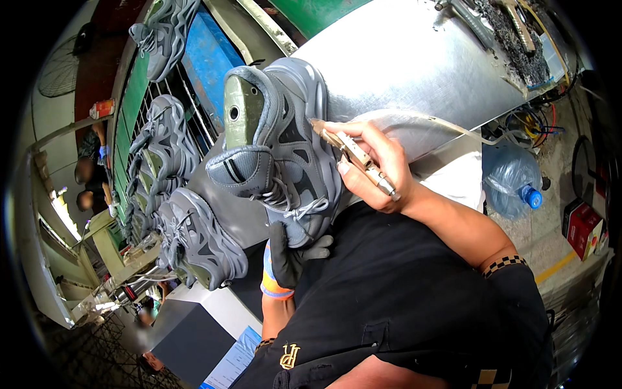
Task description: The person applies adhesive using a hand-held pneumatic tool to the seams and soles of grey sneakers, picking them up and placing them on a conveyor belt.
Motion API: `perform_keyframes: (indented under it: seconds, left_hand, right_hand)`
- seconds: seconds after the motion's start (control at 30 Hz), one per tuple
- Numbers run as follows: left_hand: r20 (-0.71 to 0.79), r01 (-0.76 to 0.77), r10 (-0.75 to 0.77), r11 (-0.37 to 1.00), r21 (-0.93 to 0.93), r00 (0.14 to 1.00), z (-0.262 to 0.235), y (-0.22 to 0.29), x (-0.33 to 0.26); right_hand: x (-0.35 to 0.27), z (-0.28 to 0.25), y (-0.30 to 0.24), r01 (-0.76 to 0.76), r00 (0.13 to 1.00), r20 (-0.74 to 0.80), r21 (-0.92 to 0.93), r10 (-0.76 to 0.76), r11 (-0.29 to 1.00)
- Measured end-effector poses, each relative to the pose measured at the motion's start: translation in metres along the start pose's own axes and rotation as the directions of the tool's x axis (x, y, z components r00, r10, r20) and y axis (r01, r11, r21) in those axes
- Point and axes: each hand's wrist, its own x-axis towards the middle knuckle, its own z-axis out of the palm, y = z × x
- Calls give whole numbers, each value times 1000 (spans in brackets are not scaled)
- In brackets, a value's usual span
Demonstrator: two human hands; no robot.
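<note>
A grey sneaker (298, 139) stands at the middle with a green shoe last (243, 110) inside its collar. My left hand (288, 256), in a dark glove with an orange and blue cuff, grips the shoe by its toe. My bare right hand (385, 165) is closed round a slim metal hand tool (355, 154) whose exact kind I cannot make out. Its brownish tip lies close to the sole's side edge; whether they touch I cannot tell. A pale tube (421, 117) runs behind the hand toward the right.
More grey sneakers (201, 236) line a rack at the left. A shiny metal worktop (414, 58) extends to the upper right, where a handled tool (473, 26) lies by dark scraps. A clear water jug (512, 181) and red box (582, 227) sit at the right. People appear far left.
</note>
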Motion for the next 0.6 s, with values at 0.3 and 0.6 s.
perform_keyframes:
  seconds: [0.3,0.6]
  left_hand:
    - [98,23,-11,992,-123,995,9,-7,10]
    - [178,38,-1,979,-199,984,32,-9,19]
  right_hand:
    - [-16,-3,-3,-84,996,29,-1,84,996]
    - [-30,-17,-9,-135,990,52,6,135,991]
